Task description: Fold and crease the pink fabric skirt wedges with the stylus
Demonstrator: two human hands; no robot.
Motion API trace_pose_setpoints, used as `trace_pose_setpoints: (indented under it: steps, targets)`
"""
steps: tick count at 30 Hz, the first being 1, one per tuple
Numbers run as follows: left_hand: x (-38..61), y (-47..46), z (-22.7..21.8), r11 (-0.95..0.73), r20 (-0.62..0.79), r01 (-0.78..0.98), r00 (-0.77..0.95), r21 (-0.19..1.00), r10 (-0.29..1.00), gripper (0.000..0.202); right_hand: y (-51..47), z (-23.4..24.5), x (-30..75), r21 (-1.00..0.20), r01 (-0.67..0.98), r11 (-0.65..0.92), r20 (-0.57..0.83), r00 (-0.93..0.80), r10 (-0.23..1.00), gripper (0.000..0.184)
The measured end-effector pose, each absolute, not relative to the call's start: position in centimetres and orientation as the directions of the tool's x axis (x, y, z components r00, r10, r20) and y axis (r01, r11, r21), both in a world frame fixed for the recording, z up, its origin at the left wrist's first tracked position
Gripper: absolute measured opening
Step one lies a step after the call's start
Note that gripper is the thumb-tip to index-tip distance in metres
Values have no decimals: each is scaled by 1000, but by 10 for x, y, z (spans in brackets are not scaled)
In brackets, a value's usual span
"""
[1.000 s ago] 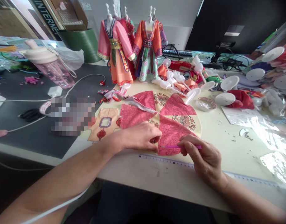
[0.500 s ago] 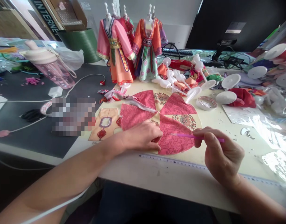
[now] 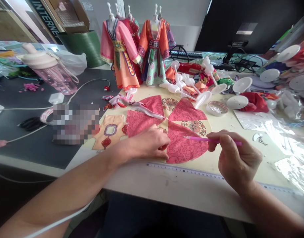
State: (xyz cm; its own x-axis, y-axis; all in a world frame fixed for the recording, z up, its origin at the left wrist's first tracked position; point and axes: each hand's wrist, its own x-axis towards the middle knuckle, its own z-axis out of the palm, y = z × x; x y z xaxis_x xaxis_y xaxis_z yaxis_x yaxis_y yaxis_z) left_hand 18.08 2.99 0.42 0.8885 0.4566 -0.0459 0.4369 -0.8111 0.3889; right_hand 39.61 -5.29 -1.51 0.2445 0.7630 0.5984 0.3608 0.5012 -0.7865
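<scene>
A round piece of doll-skirt fabric [image 3: 184, 148] with pink brocade wedges and cream flowered wedges lies flat on the pale table. My left hand [image 3: 148, 143] rests on its near left edge, fingers curled and pinching the cloth. My right hand [image 3: 235, 158] hovers at the fabric's right edge, closed on a thin pink stick [image 3: 203, 139] whose tip points left over a pink wedge. A small orange printed panel [image 3: 109, 130] lies left of the skirt.
Two dressed doll stands [image 3: 139, 53] rise at the back. White stand parts and bases [image 3: 237, 101], a tape roll [image 3: 217, 108] and cellophane [image 3: 288, 138] crowd the right. A pink bottle [image 3: 50, 69], cables and a dark mat are on the left. A ruler [image 3: 186, 170] runs along the front edge.
My right hand has drawn back to the right with the pink stick, lifting its tip from the near hem to above the right pink wedge. The left hand has stayed put.
</scene>
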Motion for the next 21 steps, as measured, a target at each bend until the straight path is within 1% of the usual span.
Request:
trace_pose_setpoints:
  steps: [4, 9, 12, 14, 21]
  targets:
    - [182, 27, 0, -795, -26, 453, 874, 405, 485, 30, -50, -12, 397, -784, 359, 506, 607, 276, 745, 18]
    - [181, 28, 2, -803, -27, 459, 873, 379, 487, 34, -46, -11, 401, -785, 349, 512, 612, 309, 728, 19]
    - [178, 31, 5, -783, -57, 441, 883, 438, 466, 36, -43, -11, 404, -795, 379, 474, 599, 366, 712, 18]
    - [176, 34, 6, -779, -69, 430, 890, 456, 450, 38, -42, -10, 405, -798, 404, 448, 595, 407, 693, 17]
    - [178, 34, -8, -833, 6, 425, 890, 355, 457, 40, -39, -11, 409, -821, 407, 400, 565, 481, 671, 16]
